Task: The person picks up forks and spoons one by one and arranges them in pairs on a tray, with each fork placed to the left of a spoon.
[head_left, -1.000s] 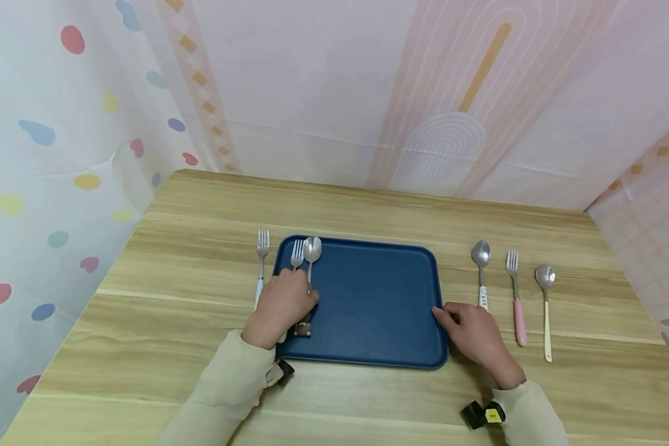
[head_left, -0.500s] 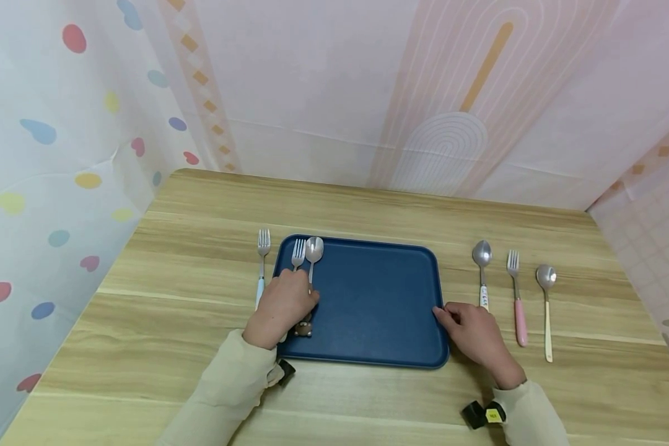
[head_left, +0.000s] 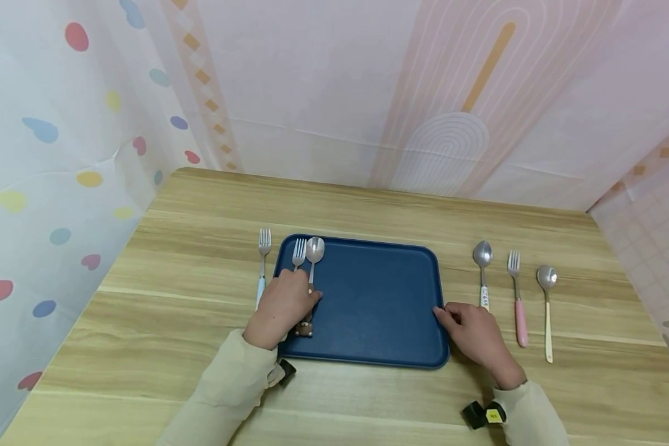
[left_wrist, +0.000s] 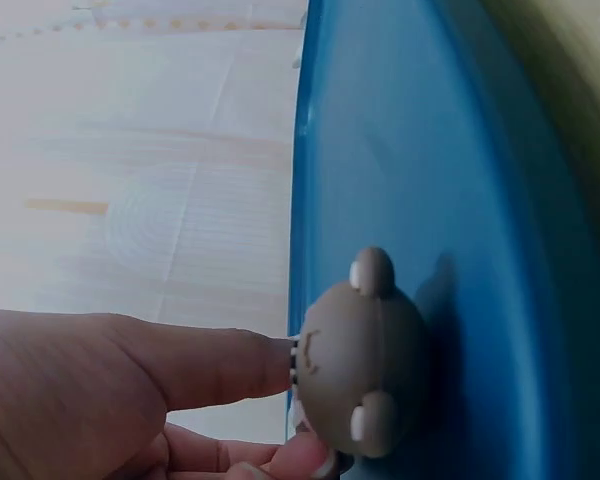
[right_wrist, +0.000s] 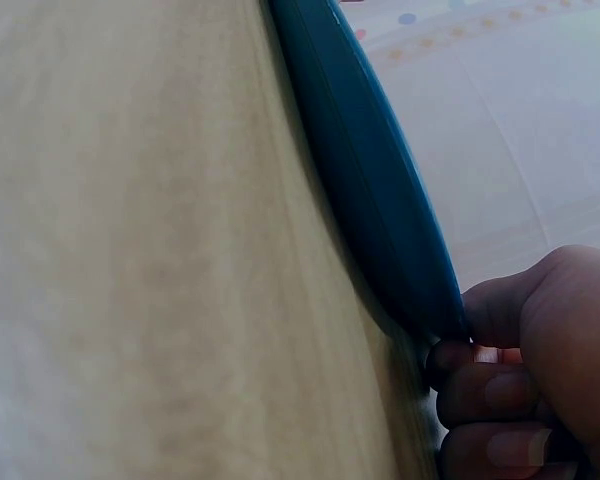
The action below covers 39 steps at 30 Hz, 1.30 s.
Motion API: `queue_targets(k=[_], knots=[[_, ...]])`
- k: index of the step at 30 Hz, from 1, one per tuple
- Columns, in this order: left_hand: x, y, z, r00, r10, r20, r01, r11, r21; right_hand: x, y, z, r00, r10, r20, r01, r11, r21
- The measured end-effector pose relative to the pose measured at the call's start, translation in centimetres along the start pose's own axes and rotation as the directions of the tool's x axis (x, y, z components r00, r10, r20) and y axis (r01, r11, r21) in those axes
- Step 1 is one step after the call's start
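Observation:
My left hand (head_left: 281, 303) is over the left side of the blue tray (head_left: 379, 303). Its thumb and fingers pinch a spoon (head_left: 314, 249) by its handle, which ends in a brown bear head (left_wrist: 355, 365). Close beside that spoon on the tray lies a fork (head_left: 299, 249), its handle mostly hidden beneath the hand. At the tray's right rim, my right hand (head_left: 474, 331) pinches the edge between thumb and curled fingers, as the right wrist view shows. Left of the tray is another fork (head_left: 264, 254) with a light blue handle, partly covered by the left hand.
Right of the tray lie a spoon (head_left: 482, 254) with a patterned white handle, a pink-handled fork (head_left: 520, 316) and a cream-handled spoon (head_left: 547, 322). The wooden table (head_left: 161, 297) meets patterned curtains (head_left: 323, 93) at its back.

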<state>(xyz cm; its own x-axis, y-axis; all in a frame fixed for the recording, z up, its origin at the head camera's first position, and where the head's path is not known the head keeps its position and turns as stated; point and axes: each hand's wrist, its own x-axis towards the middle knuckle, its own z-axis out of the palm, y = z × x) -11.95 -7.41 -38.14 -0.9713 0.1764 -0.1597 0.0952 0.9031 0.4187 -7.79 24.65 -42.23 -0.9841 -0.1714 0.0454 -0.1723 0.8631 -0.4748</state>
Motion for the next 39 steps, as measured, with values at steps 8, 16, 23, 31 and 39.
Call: queue_targets(k=[8,16,23,31,39], knots=[[-0.3,0.3,-0.3,1.0,-0.007,-0.009,0.007,1.0,0.017,0.0,0.1,0.0,1.0,0.008,0.009,-0.008,1.0,-0.002],[-0.3,0.2,-0.5,0.999,-0.036,-0.008,0.036,0.999,0.015,-0.1,0.1,0.0,1.0,0.01,0.01,-0.01,1.0,-0.002],[-0.3,-0.5,-1.4,0.997,-0.063,-0.036,0.065,0.997,0.045,0.0,0.1,0.0,1.0,0.007,0.008,-0.007,1.0,0.003],[-0.2,-3.0,-3.5,0.988,-0.141,-0.064,0.142,0.99,0.011,0.0,0.0,-0.1,1.0,0.004,0.009,-0.004,1.0,0.007],[-0.3,-5.3,-4.7,0.983,-0.17,-0.063,0.168,0.985,-0.038,-0.1,-0.1,-0.2,1.0,0.0,0.008,0.0,1.0,0.008]])
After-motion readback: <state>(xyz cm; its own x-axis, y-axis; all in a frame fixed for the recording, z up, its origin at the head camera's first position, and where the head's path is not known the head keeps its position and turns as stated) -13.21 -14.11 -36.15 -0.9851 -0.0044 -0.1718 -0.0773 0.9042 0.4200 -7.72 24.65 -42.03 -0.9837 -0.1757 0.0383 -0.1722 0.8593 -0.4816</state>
